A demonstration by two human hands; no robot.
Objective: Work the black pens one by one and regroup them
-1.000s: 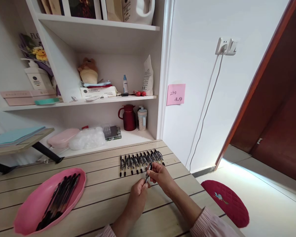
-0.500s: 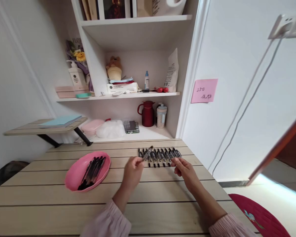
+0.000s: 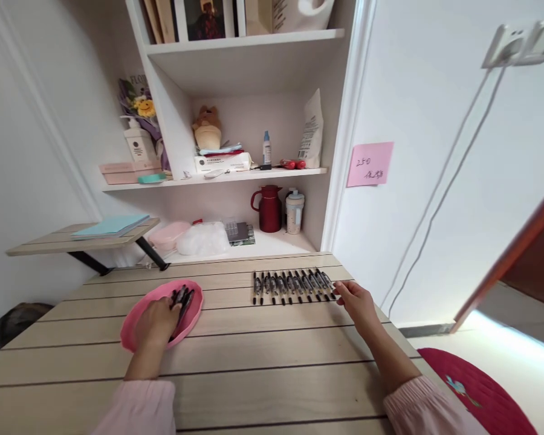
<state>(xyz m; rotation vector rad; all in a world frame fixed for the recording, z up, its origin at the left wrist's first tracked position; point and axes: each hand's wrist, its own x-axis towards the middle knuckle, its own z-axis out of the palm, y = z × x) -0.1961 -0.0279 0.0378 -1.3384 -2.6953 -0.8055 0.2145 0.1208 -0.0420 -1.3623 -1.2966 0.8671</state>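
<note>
My left hand (image 3: 158, 323) reaches down into a pink bowl (image 3: 131, 320), its fingers curled onto the black pens (image 3: 185, 302) lying there; part of the fingertips is hidden. On the table a row of black and clear pens (image 3: 294, 286) lies side by side, tips pointing toward and away from me. At the right end of that row is my right hand (image 3: 356, 299), thumb and forefinger drawn together beside the last pen. Whether anything sits between those fingers cannot be made out.
Behind the table, shelves hold a red jug (image 3: 271, 209), a pale cup (image 3: 294, 211) and a plastic bag (image 3: 203, 238). A small raised stand (image 3: 72, 237) with blue paper is at the left. A red stool (image 3: 476, 389) stands at the lower right.
My left hand has gone from the row of pens, where it held a pen, leftward into the bowl. My right hand has shifted slightly right, to the row's end.
</note>
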